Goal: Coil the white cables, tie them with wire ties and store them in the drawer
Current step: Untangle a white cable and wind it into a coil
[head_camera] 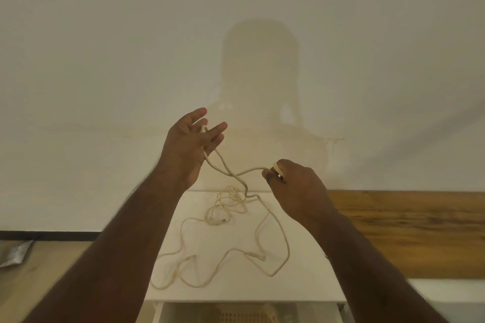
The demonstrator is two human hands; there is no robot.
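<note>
**Entry: 2 hands, white cables, white cabinet top**

Landmark for all positions: the white cabinet top [301, 278].

1. Right hand [294, 186]: raised above the far right corner of the cabinet top. Thumb and forefinger are pinched together on the held cable [236, 173], with a small loop of it showing at the thumb; the other fingers are curled under.

2. Left hand [189, 149]: raised above the far left corner of the cabinet top, higher than the right hand. Fingers are spread apart and mostly straight; the held cable loops over them near the tips, and 2 strands run down across the palm side. Whether any finger closes on the cable cannot be told.

3. Held cable: spans the gap between the 2 hands, sags in the middle, then drops to the far edge of the cabinet top.

4. Loose cables [225, 207]: a small tangle of loops lies at the far middle of the cabinet top; long slack runs wander from it toward the near edge, with 2 connector ends [258, 255] lying near the middle. How many separate cables there are cannot be told.

5. Drawer [249, 313]: open, directly below the near edge of the cabinet top; a pale slotted basket [244, 317] sits inside.

6. Wooden surface [409, 231]: adjoins the cabinet top on its right.

7. Silver pouch [15, 253]: well to the left of the cabinet top, on the floor.
</note>
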